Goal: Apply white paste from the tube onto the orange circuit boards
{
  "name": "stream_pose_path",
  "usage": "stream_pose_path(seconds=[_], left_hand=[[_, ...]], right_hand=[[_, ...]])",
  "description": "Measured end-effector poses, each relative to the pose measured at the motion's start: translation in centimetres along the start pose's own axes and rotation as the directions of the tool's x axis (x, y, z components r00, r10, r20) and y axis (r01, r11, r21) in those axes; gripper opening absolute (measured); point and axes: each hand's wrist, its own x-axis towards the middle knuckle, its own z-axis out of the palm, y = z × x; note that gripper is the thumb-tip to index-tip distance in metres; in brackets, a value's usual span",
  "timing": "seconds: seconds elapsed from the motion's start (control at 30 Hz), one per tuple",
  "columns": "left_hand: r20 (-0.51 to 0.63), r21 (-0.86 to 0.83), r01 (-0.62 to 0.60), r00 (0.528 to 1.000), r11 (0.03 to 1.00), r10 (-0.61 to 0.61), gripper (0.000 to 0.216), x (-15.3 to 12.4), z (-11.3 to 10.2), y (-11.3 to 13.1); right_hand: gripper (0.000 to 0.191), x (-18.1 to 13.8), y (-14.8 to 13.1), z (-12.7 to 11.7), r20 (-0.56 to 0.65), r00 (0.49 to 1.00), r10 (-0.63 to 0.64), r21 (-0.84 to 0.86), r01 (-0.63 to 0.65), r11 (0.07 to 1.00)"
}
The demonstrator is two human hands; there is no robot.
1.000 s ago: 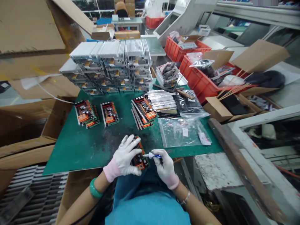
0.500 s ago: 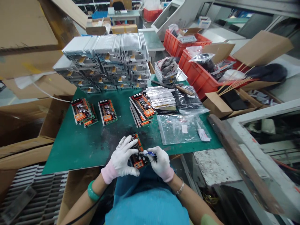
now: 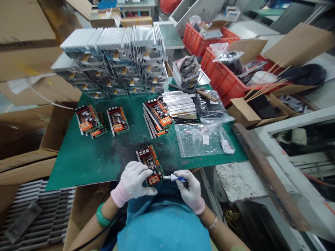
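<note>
My left hand (image 3: 133, 181), in a white glove, grips the near left edge of a green and orange circuit board (image 3: 149, 163) that lies at the front edge of the green mat (image 3: 86, 164). Fingers of my gloved right hand (image 3: 190, 190) are closed round a small blue and white tube (image 3: 175, 178). The tube's white tip points left at the board's near right corner. Most of the board shows uncovered.
More circuit boards lie in piles at the mat's left (image 3: 90, 121), middle (image 3: 118, 121) and centre right (image 3: 158, 118). Stacked aluminium heat sinks (image 3: 115, 61) fill the back. Clear plastic bags (image 3: 202, 139), red crates (image 3: 222, 80) and cardboard boxes (image 3: 251, 113) stand to the right.
My left hand has slid back off the top of the board to its near edge, uncovering it. My right hand with the tube has pulled slightly right, away from the board.
</note>
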Motion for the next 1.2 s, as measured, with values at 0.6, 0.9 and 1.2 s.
stream_pose_path(seconds=[0.6, 0.9, 1.2], left_hand=[[-0.178, -0.124, 0.174, 0.965, 0.977, -0.194, 0.033, -0.3, 0.3, 1.9], [-0.206, 0.009, 0.117, 0.972, 0.993, -0.113, 0.032, 0.3, -0.6, 1.7], [-0.252, 0.306, 0.332, 0.932, 0.892, -0.261, 0.04, 2.1, -5.7, -5.0]], right_hand=[[0.01, 1.0, -0.6, 0.6, -0.137, 0.987, 0.082, 0.09, -0.07, 0.993], [0.011, 2.4, -1.1, 0.1, -0.013, 0.979, -0.206, -0.068, 0.204, 0.977], [0.033, 5.5, 2.2, 0.4, -0.22, 0.845, 0.488, 0.241, -0.437, 0.866]])
